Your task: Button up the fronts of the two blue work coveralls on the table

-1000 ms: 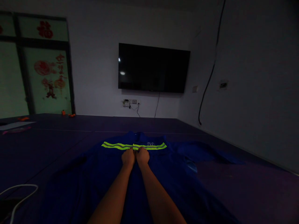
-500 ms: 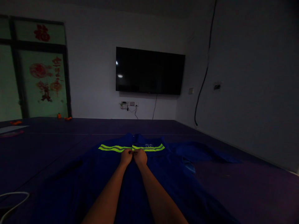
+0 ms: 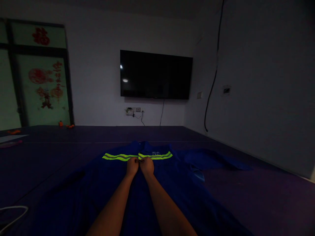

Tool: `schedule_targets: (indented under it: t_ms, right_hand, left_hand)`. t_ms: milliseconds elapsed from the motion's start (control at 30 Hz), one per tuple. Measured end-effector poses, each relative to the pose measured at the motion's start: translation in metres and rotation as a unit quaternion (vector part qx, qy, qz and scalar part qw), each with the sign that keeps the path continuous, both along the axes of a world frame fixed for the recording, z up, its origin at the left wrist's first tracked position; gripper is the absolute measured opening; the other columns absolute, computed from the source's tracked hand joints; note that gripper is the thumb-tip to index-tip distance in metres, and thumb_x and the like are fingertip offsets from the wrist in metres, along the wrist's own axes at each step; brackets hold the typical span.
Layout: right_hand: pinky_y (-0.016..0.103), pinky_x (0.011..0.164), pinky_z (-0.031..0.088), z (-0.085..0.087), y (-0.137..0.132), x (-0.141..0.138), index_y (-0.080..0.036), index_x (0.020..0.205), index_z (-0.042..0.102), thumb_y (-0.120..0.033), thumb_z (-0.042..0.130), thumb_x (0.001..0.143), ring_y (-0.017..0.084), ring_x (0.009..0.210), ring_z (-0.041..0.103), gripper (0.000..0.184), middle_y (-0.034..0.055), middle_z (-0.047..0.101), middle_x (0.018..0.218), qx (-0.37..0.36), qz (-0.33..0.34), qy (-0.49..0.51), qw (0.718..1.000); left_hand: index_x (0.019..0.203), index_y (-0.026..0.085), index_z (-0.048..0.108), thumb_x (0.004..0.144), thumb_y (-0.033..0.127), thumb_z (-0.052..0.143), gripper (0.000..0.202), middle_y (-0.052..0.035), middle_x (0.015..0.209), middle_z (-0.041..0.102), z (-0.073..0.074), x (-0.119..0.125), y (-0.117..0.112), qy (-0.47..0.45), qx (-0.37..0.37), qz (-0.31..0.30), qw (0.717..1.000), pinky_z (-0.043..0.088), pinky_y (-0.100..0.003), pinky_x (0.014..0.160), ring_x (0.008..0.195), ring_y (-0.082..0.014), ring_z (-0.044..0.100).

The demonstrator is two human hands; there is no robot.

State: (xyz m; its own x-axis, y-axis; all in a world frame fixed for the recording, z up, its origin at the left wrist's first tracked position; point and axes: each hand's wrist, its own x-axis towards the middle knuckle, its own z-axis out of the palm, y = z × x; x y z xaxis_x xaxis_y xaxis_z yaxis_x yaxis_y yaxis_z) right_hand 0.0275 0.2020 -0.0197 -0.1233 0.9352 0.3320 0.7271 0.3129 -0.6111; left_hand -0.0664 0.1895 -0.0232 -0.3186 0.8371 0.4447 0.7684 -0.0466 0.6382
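Observation:
A dark blue work jacket (image 3: pixel 169 183) with a yellow-green reflective stripe (image 3: pixel 115 157) across the chest lies spread flat on a large dark purple surface (image 3: pixel 258 193). My left hand (image 3: pixel 132 166) and my right hand (image 3: pixel 147 165) rest side by side on the jacket's front opening, just below the stripe. Both have the fingers curled and pinched on the fabric edges at the middle of the chest. One sleeve (image 3: pixel 211 160) stretches out to the right.
A black wall-mounted screen (image 3: pixel 156 74) hangs ahead, with a socket and cables (image 3: pixel 134 110) below it. A window with red paper cut-outs (image 3: pixel 45 83) is at the left. A white cable (image 3: pixel 13 213) lies at the lower left; small orange items (image 3: pixel 65 125) sit far left.
My hands stay together on the jacket's front and have crept slightly up towards the stripe. The view has drifted a little to the right.

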Motion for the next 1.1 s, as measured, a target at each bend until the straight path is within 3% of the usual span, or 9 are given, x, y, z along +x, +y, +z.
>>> schedule_targets:
  t_ms: [200,533,1100]
  right_hand:
    - [0.018,0.055,0.037,0.0008,0.0002,0.0009,-0.021,0.078,0.07,-0.023,0.053,0.074,0.015,0.074,0.063,0.017,0.005,0.069,0.078,-0.012,0.004,0.027,1.0]
    - [0.02,0.066,0.04,0.0028,-0.0028,0.0007,-0.021,0.087,0.067,-0.018,0.049,0.077,0.017,0.083,0.062,0.021,0.0053,0.068,0.084,-0.021,-0.008,0.025,0.999]
    - [0.021,0.065,0.04,0.0028,-0.0026,-0.0002,-0.02,0.085,0.066,-0.016,0.049,0.076,0.017,0.084,0.062,0.02,0.0059,0.068,0.086,-0.029,-0.016,0.026,0.999]
  left_hand:
    - [0.068,0.014,0.062,0.075,0.008,0.046,0.019,-0.004,0.075,0.065,-0.0004,-0.0002,-0.0001,-0.026,0.025,-0.009,0.999,0.038,-0.022,0.067,0.073,-0.0135,0.057]
    - [0.054,0.014,0.056,0.072,0.009,0.048,0.021,-0.0012,0.06,0.06,0.003,0.001,-0.0048,-0.003,0.022,0.014,1.0,0.032,-0.02,0.056,0.061,-0.0116,0.053]
    - [0.062,0.013,0.06,0.073,0.008,0.048,0.017,-0.0036,0.068,0.063,0.0023,0.0016,-0.004,-0.051,0.024,0.015,0.998,0.038,-0.022,0.063,0.067,-0.0129,0.057]
